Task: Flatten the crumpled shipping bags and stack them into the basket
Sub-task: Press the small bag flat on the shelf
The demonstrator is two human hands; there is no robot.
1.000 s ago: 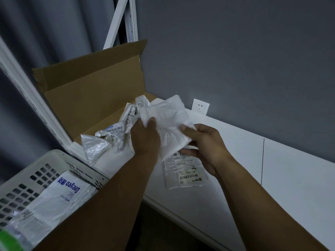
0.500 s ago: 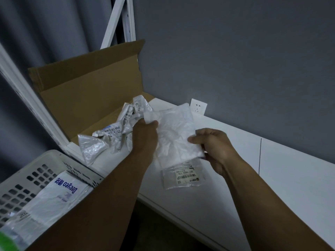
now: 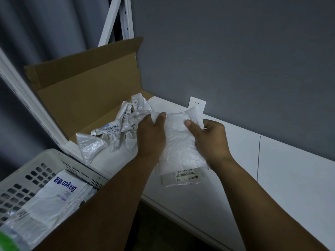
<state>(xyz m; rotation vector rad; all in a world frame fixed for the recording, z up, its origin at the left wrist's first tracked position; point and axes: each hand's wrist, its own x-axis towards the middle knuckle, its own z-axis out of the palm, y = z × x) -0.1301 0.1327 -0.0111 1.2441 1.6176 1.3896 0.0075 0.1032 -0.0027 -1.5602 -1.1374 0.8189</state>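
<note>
A white crumpled shipping bag [image 3: 180, 142] is held up above the white table [image 3: 282, 171] between both hands. My left hand [image 3: 151, 136] pinches its upper left corner with thumb on top. On the bag's right edge, my right hand [image 3: 208, 140] grips it, thumb pressed on the front. A barcode label shows at the bag's lower end. Several more crumpled bags [image 3: 116, 131] lie in a heap to the left, spilling out of a cardboard box [image 3: 87, 98]. The pale perforated basket [image 3: 27, 180] at lower left holds a flattened bag [image 3: 52, 198] with blue print.
A white shelf frame [image 3: 116, 20] rises behind the box. A wall socket [image 3: 196, 104] sits on the grey wall just past the held bag. The table runs off to the right, with a seam [image 3: 258, 156] across it.
The held bag has been spread wider and flatter. My right hand moved from the bag's lower right up to its right edge; my left hand shifted to its top left corner.
</note>
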